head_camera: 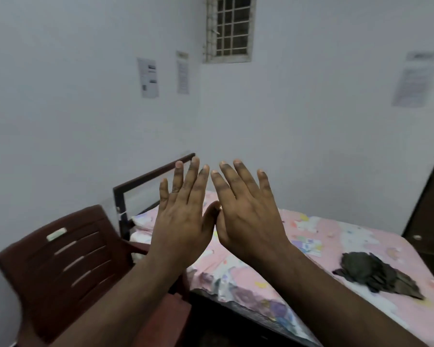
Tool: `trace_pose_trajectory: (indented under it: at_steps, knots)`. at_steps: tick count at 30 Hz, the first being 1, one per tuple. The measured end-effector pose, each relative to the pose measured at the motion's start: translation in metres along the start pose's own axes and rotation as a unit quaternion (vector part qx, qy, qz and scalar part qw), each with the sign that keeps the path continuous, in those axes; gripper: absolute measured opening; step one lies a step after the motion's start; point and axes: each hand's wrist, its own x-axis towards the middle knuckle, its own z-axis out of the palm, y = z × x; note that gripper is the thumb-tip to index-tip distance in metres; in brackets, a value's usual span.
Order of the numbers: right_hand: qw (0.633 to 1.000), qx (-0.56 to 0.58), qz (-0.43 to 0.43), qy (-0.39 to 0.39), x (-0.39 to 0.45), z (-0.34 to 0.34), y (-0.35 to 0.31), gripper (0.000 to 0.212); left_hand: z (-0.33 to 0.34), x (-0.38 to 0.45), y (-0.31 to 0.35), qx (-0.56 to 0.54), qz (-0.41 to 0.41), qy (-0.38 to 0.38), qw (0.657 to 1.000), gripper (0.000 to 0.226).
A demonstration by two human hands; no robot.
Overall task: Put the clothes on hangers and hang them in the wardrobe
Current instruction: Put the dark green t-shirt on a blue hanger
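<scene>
My left hand (182,221) and my right hand (246,216) are raised side by side in front of me, backs toward the camera, fingers straight and spread, thumbs nearly touching. Neither holds anything. A crumpled dark garment (376,274) lies on the bed's pink patterned sheet (336,236), to the right of my right arm. A dark brown door-like panel (429,216) stands at the right edge; whether it is the wardrobe I cannot tell. No hanger is in view.
A dark red plastic chair (60,266) stands at the lower left, against the bed's corner. The dark bed frame (145,179) meets the white walls. Papers (148,77) and a small barred window (229,28) are on the walls.
</scene>
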Motion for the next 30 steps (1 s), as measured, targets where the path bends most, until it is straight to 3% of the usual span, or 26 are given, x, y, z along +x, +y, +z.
trace_pose_trajectory:
  at_steps: [9,16,24,30]
  knots:
    - [0.993,-0.083,0.085,-0.009,-0.038,-0.005,0.15,0.06,0.122,0.064,0.104,-0.104,0.07,-0.024,0.992,0.063]
    - [0.982,-0.118,0.141,-0.032,-0.063,0.015,0.228,0.059,0.205,0.091,0.153,-0.175,0.093,-0.058,0.978,0.062]
    - [0.964,-0.126,0.213,-0.1,-0.079,0.102,0.314,0.057,0.338,0.114,0.158,-0.201,0.099,-0.14,0.964,0.063]
    - [0.91,-0.07,0.33,-0.243,-0.116,0.195,0.379,0.06,0.463,0.108,0.148,-0.196,0.107,-0.259,0.94,0.053]
